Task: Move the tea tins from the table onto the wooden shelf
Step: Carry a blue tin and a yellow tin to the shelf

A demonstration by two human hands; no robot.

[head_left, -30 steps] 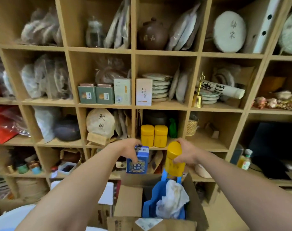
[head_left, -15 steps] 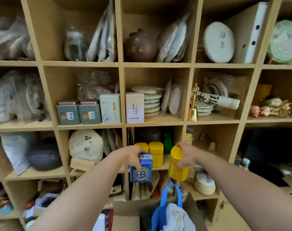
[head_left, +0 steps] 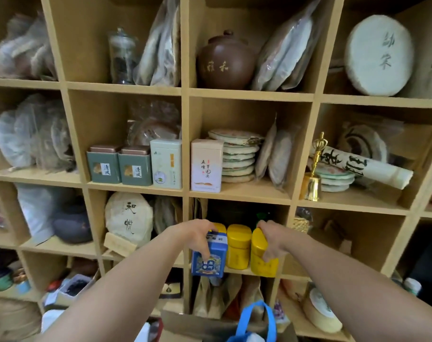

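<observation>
My left hand (head_left: 196,236) grips a blue tea tin (head_left: 210,259) from above, at the front edge of a middle compartment of the wooden shelf (head_left: 239,191). My right hand (head_left: 271,239) holds a yellow tea tin (head_left: 262,259) at the right side of the same compartment. Between them a second yellow tin (head_left: 238,246) stands on the shelf board. Another yellow tin (head_left: 219,227) is mostly hidden behind the blue one.
The compartment above holds two green tins (head_left: 120,165), a pale green box (head_left: 166,164) and a white box (head_left: 206,166) beside stacked tea cakes (head_left: 238,156). A brown clay pot (head_left: 226,61) sits higher up. A blue bag handle (head_left: 255,319) and cardboard box are below.
Both hands have risen and moved forward with their tins, from in front of the shelf edge to the compartment with the yellow tins. The view has moved closer to the shelf.
</observation>
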